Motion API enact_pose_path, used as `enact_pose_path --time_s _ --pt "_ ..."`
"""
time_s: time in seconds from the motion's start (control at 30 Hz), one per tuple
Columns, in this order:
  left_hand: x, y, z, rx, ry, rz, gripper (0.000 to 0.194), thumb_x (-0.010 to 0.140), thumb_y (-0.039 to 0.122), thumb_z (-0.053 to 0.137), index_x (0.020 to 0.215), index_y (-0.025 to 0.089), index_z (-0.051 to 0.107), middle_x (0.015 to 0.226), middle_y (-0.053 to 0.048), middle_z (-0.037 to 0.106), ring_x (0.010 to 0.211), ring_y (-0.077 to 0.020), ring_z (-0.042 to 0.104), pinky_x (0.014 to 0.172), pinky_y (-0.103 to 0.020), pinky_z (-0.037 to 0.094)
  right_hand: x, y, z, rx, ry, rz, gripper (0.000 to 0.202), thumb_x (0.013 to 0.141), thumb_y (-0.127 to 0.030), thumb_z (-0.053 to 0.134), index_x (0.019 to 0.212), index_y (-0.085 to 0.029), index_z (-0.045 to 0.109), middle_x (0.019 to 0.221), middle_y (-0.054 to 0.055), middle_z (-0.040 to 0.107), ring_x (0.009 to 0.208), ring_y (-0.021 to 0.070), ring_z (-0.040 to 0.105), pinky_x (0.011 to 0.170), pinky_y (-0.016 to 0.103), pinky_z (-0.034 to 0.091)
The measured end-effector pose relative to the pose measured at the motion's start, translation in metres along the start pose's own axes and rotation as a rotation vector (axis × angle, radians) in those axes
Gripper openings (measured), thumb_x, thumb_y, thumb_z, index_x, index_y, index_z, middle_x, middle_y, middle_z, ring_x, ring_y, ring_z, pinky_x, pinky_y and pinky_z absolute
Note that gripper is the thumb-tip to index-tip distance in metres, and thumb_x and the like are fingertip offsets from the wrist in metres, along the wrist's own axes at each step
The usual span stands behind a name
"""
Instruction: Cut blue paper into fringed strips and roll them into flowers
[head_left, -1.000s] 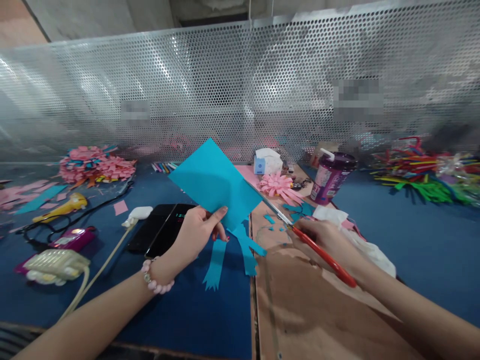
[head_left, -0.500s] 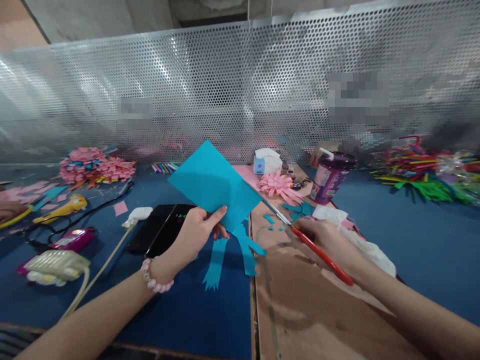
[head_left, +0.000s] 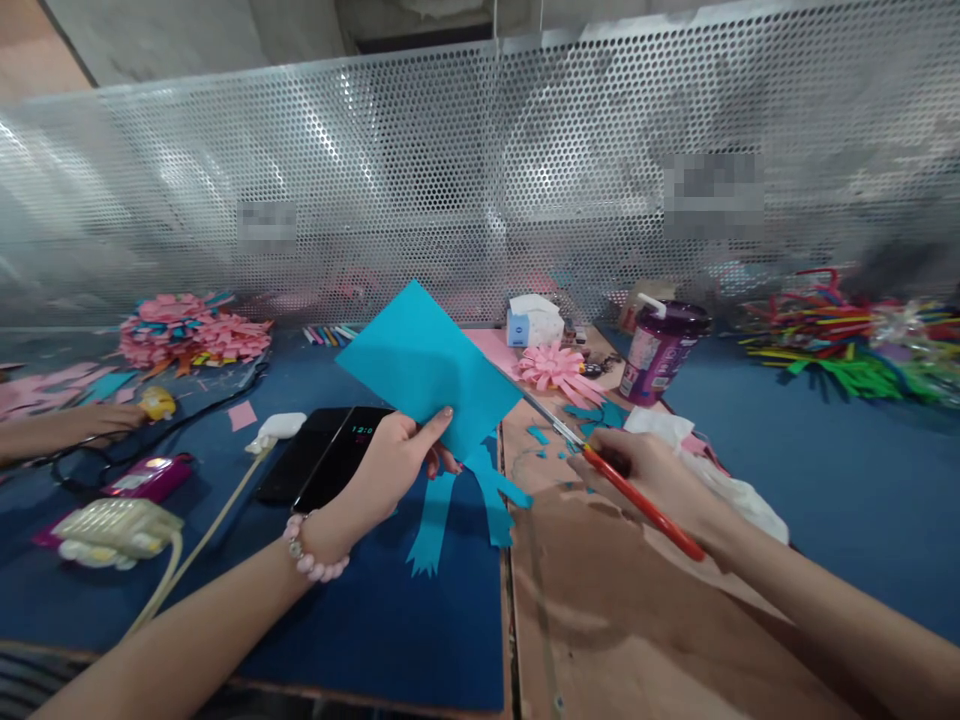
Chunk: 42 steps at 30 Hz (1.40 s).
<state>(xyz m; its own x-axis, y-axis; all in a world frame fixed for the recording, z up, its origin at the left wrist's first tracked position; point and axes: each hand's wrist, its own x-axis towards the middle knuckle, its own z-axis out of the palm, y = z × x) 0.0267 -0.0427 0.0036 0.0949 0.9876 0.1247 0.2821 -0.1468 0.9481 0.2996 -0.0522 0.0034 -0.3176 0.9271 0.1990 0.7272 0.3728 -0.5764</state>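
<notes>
Pinched between thumb and fingers of my left hand is a blue paper sheet, held up at a slant like a diamond. Below it hang blue cut paper strips with jagged ends; whether they are joined to the sheet is hidden behind my fingers. My right hand grips red-handled scissors, whose blades point up and left at the sheet's right edge. Part of the blades is behind or along the paper, so I cannot tell how far apart they are. Blue scraps lie below the blades.
A black phone lies beside my left wrist. Behind the scissors are a pink paper flower, a tissue pack and a purple cup with a straw. Another person's hand reaches in at left. A perforated metal screen stands at the back.
At the left, the other person's hand has moved right to the yellow tool. My hands, the blue sheet and the scissors stay almost in place.
</notes>
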Motion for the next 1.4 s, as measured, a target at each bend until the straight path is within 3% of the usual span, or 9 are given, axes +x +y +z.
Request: enact_pose_path --time_s 0.3,0.47,0.67,1.13,1.4 --pt "0.002 -0.001 -0.001 -0.04 0.012 -0.003 0.055 0.085 0.051 0.053 0.046 0.014 0.061 0.049 -0.009 0.064 0.044 -0.0115 0.053 0.05 -0.026 0.041 -0.005 -0.015 -0.007 0.132 -0.158 0.057 0.032 0.079 -0.051 0.054 0.074 -0.019 0.049 0.071 0.0 0.054 0.062 0.0154 0.052 0.056 0.027 0.04" --pt "0.002 0.0 -0.001 -0.034 0.017 0.0 0.056 0.086 0.05 0.052 0.044 0.014 0.059 0.047 -0.008 0.062 0.044 -0.0118 0.054 0.052 -0.026 0.042 -0.005 -0.01 -0.005 0.174 -0.192 0.031 0.029 0.078 -0.048 0.055 0.078 -0.019 0.05 0.077 0.002 0.057 0.068 0.0173 0.055 0.06 0.029 0.043" --pt "0.001 0.0 0.0 -0.036 0.018 0.006 0.056 0.087 0.05 0.052 0.044 0.015 0.059 0.046 -0.008 0.061 0.044 -0.0115 0.054 0.052 -0.026 0.043 -0.006 -0.008 -0.005 0.224 -0.179 0.031 0.029 0.08 -0.048 0.055 0.086 -0.02 0.05 0.088 0.006 0.061 0.082 0.021 0.06 0.071 0.032 0.048" --pt "-0.001 0.002 0.0 0.004 0.0 0.03 0.056 0.086 0.052 0.051 0.046 0.015 0.061 0.049 -0.009 0.064 0.046 -0.013 0.056 0.052 -0.026 0.043 -0.008 -0.016 -0.007 0.11 -0.164 0.041 0.033 0.081 -0.054 0.051 0.078 -0.021 0.047 0.076 0.003 0.059 0.065 0.0175 0.055 0.058 0.029 0.044" --pt "-0.002 0.004 -0.001 0.0 0.008 0.037 0.055 0.087 0.05 0.052 0.045 0.015 0.062 0.048 -0.009 0.064 0.045 -0.0124 0.056 0.052 -0.026 0.043 -0.008 -0.017 -0.009 0.133 -0.148 0.026 0.038 0.08 -0.058 0.053 0.09 -0.021 0.056 0.096 0.009 0.065 0.089 0.0251 0.062 0.072 0.032 0.049"
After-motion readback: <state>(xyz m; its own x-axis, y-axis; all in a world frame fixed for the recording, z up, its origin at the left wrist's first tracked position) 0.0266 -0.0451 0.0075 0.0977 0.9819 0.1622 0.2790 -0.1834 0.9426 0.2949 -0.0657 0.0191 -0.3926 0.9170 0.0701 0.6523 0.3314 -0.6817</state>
